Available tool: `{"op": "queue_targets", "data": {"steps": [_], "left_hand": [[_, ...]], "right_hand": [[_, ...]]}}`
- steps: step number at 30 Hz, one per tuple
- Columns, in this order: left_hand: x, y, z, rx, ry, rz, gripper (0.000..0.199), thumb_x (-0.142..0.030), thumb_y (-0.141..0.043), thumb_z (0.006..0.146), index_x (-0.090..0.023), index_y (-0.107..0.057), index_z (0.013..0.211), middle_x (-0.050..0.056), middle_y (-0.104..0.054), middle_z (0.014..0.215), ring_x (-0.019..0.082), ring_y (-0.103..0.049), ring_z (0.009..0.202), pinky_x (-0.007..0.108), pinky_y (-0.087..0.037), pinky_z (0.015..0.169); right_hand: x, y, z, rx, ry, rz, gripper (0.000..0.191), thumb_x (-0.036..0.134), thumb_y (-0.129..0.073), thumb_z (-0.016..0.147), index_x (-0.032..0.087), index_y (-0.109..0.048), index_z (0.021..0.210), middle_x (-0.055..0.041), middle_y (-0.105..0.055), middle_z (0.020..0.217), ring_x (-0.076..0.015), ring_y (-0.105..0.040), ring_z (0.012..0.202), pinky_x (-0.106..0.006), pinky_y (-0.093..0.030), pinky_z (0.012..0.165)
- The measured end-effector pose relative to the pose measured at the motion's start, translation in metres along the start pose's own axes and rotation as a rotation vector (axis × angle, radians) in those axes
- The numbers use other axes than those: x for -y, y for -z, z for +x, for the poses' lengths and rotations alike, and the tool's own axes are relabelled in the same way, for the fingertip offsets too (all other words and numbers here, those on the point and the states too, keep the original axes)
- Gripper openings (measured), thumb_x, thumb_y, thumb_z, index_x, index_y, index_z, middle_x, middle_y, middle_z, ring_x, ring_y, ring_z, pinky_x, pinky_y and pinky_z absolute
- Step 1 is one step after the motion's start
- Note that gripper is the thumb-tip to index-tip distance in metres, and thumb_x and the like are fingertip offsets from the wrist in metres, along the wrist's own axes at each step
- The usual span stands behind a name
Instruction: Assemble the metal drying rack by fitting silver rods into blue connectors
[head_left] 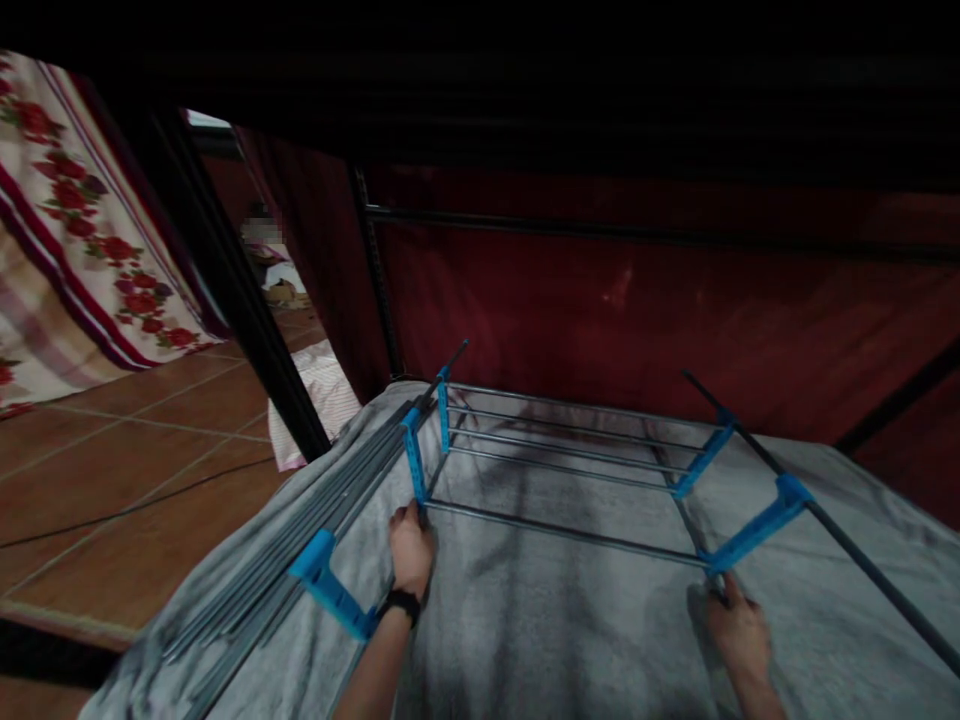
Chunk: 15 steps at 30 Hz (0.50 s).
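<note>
Tube frame (562,531) lies on grey blanket (570,640). Left hand (412,555) and right hand (741,632): each grip closed on side tube near blue brackets (761,525), presumably for steadiness (loose tubes (300,540) lie beside, leftward).

A single head-worn camera is giving 1 view, looking forward and down over a grey plush blanket (570,640). The person's bare left hand (411,550) and bare right hand (739,625) are showing low in the frame, near the lens, while a rack of grey metal tubes with blue plastic brackets (562,532) is lying just beyond them. Dark red cloth (600,310) is facing the lens behind, and brown tiled floor (150,460) is filling part of the left side.
</note>
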<state>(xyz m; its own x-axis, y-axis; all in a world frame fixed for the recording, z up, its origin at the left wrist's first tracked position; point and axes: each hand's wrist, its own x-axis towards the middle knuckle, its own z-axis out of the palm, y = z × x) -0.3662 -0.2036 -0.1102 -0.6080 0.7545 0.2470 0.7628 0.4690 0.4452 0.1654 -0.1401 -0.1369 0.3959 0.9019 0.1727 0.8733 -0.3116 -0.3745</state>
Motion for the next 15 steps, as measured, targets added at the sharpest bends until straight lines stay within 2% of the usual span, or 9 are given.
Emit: {"op": "queue_targets", "data": {"steps": [4,7,11,15], "left_hand": [[0.001,-0.003,-0.003,-0.011,0.003,-0.022,0.048,0.0,-0.044,0.086,-0.009,-0.06,0.13,0.014,-0.066,0.107,0.026,-0.063,0.104,0.034,-0.048,0.098],[0.0,-0.005,-0.006,-0.009,0.014,-0.003,0.05,0.0,-0.041,0.087,-0.008,-0.058,0.133,0.015,-0.065,0.113,0.026,-0.062,0.109,0.034,-0.047,0.102],[-0.003,-0.005,-0.008,0.019,0.033,0.013,0.053,0.001,-0.04,0.086,-0.007,-0.056,0.136,0.016,-0.065,0.117,0.027,-0.06,0.113,0.035,-0.045,0.105],[-0.004,-0.002,-0.008,0.029,0.043,0.006,0.056,0.005,-0.04,0.084,-0.011,-0.057,0.135,0.015,-0.065,0.12,0.025,-0.061,0.114,0.034,-0.045,0.106]], "right_hand": [[-0.004,-0.012,-0.007,-0.02,0.02,-0.093,0.067,0.043,-0.033,0.094,0.011,-0.053,0.149,-0.0216,-0.07,0.097,-0.0383,-0.072,0.087,-0.047,-0.056,0.072],[0.0,-0.017,-0.015,-0.109,0.053,-0.138,0.069,0.044,-0.035,0.092,0.006,-0.052,0.147,-0.0255,-0.068,0.099,-0.0428,-0.07,0.09,-0.052,-0.054,0.071],[0.014,-0.011,-0.029,-0.281,0.146,-0.125,0.068,0.039,-0.049,0.082,0.004,-0.057,0.14,-0.0277,-0.067,0.096,-0.0441,-0.067,0.085,-0.054,-0.051,0.069],[0.029,0.001,-0.044,-0.275,0.203,-0.088,0.066,0.035,-0.055,0.078,0.009,-0.058,0.139,-0.0271,-0.067,0.107,-0.0423,-0.068,0.092,-0.054,-0.052,0.076]]}}
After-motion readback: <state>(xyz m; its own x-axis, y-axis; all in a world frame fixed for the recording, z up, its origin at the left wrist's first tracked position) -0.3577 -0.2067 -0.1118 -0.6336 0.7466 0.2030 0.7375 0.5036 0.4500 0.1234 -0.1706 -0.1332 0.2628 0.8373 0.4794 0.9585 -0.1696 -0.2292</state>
